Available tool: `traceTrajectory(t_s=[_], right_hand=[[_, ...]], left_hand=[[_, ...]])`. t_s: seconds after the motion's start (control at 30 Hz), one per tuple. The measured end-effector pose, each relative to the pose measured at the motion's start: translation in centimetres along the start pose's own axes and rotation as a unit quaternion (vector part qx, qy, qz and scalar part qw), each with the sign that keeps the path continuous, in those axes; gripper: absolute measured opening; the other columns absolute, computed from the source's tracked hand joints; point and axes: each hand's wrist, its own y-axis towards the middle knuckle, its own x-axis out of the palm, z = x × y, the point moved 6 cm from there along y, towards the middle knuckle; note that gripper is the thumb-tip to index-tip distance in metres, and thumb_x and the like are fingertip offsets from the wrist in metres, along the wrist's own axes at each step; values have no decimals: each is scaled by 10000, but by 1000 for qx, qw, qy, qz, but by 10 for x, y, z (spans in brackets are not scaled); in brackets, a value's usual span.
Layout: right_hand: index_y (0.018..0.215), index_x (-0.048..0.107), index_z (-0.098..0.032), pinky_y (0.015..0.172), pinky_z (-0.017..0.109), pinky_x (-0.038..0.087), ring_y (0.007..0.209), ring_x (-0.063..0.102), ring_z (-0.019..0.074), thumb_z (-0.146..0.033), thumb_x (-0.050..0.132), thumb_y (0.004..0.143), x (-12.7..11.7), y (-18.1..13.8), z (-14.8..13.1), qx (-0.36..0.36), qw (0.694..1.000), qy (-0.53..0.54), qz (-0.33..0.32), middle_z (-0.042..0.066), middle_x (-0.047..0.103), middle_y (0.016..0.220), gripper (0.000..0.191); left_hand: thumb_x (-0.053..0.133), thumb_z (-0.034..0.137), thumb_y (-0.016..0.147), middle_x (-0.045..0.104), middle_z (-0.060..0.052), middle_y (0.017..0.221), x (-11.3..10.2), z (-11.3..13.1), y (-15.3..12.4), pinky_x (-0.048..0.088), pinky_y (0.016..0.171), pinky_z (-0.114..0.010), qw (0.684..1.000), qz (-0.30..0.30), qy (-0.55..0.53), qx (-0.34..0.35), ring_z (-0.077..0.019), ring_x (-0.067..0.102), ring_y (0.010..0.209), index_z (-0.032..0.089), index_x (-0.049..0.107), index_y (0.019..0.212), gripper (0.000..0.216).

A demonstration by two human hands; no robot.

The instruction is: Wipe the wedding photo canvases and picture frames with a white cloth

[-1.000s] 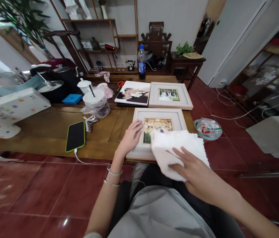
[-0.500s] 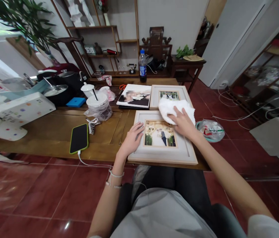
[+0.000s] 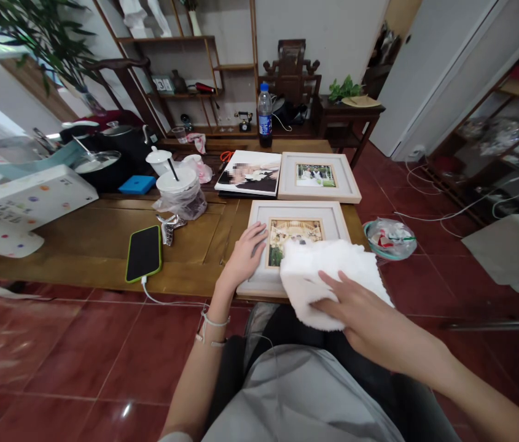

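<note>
A light wooden picture frame (image 3: 252, 248) with a white mat and a small photo of a couple lies flat at the table's front edge. On its left border rests my left hand (image 3: 246, 252), open, with the fingers stretched out. A fluffy white cloth (image 3: 305, 276) is gripped in my right hand (image 3: 351, 301), which reaches over the frame's lower right part. The cloth covers that corner and some of the photo, and hangs past the front edge. Behind it lie a second framed photo (image 3: 287, 178) and a white-edged photo panel (image 3: 252, 173).
A charging phone (image 3: 144, 253), a bagged white cup (image 3: 179, 190) and a blue box (image 3: 137, 184) are on the table's left. A cola bottle (image 3: 265, 116) stands at the back. Beside the table's right edge is a plastic-lined bin (image 3: 390, 239).
My right hand has drawn the cloth from the frame's upper right, where it overlapped the rear frame, down toward me. My left hand has stayed on the left border.
</note>
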Motion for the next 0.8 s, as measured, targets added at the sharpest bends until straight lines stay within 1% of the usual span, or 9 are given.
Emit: traceTrajectory(t_s=[0.07,0.13,0.23,0.33,0.43,0.5,0.57,0.63,0.8], right_hand=[[1226,546,-248,1059,522,326,1324,342,279,54,387,565,2,-3,-2,4,1000,10,6,85,442,1405,744],[1217,553,-242,1069,507,316,1328,337,264,39,394,563,6,2,8,17,1000,9,24,92,452,1396,730],[1226,543,-188,1087,484,289,1336,323,252,15,414,589,9,20,38,46,997,-19,65,128,489,1355,681],[1255,507,-122,1097,484,258,1351,288,264,1,425,638,3,47,78,88,988,-62,115,164,502,1330,635],[1285,478,-99,1087,553,209,1374,205,316,10,429,646,-7,78,113,131,974,-107,149,171,496,1335,651],[1283,496,-117,1073,591,179,1370,191,352,6,443,642,-10,96,125,136,972,-124,147,144,534,1303,655],[1270,524,-145,1065,596,174,1353,224,365,1,452,645,-9,107,126,122,976,-128,130,117,550,1292,645],[1256,543,-154,1055,584,196,1337,264,361,7,444,649,-4,109,119,101,982,-120,108,115,556,1287,636],[1244,553,-131,1056,558,233,1333,298,327,28,414,633,8,75,75,56,996,-58,47,156,609,1200,647]], left_hand=[[427,234,913,513,-97,1345,0,0,0,318,1059,-557,1000,-2,0,1,-250,380,1314,204,587,1185,317],[425,231,913,509,-95,1349,0,-1,0,317,1060,-556,1000,-5,-1,2,-249,374,1318,205,586,1188,320],[425,226,912,506,-100,1353,0,-2,0,314,1070,-542,1000,-9,-1,2,-248,366,1323,199,583,1195,325],[423,225,915,503,-106,1356,0,-2,0,310,1081,-519,1000,-11,2,4,-239,363,1326,186,586,1192,324],[425,228,916,504,-102,1355,0,-1,1,313,1085,-503,1000,-11,3,4,-236,363,1327,189,591,1187,320],[429,231,915,506,-102,1353,-1,0,1,317,1085,-497,1000,-9,2,1,-237,365,1327,189,591,1188,320],[429,229,915,509,-102,1349,-1,0,1,319,1083,-497,1000,-8,0,-4,-238,369,1324,190,591,1188,320],[430,226,913,516,-98,1343,-1,0,1,320,1082,-500,1000,-4,0,-8,-238,376,1319,195,595,1181,316],[439,215,906,525,-97,1335,0,0,1,320,1086,-492,1000,5,-3,-8,-233,388,1312,188,601,1163,305]])
